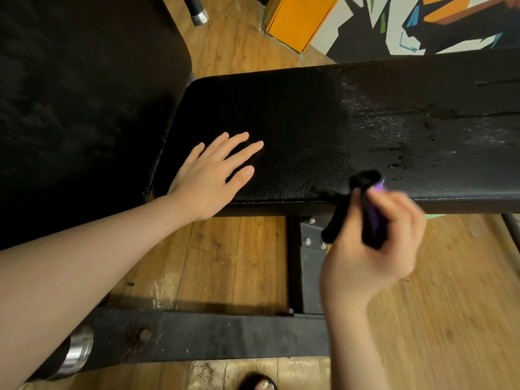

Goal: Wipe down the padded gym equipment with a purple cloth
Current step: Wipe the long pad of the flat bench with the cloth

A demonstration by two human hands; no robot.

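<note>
**Cloth in R hand at front edge of bench pad**

We see 1 black padded bench [309,130] running L to R across the view, w/ a 2nd black pad [84,94] beside it on the L, the 2 nearly touching at the corner. The bench's R half carries pale speckles & dark wet-looking blotches; the L half looks plain & matte.

Our left hand [213,175] lies flat on the L end of the bench, palm down, fingers straight & spread, holding nothing. Forearm comes in from lower L.

Our right hand [374,243] is at the bench's front edge, blurred. Its grip is curled round the purple cloth [375,218], which looks dark, nearly black, w/ a strip of purple showing betw. thumb & fingers. The cloth's top end touches or sits just over the front edge of the pad; we can't tell which, given the blur. A dark fold hangs down on the L side of the hand.

Below the bench: a black steel frame [225,333] w/ bolts, a chrome end cap [76,353] at lower L, & wood-plank floor [436,333]. A sandalled foot [261,384] shows at the bottom edge. Up top, an orange box [301,18], a painted wall mural [422,21] & a dark bar w/ metal tip [197,9].
</note>
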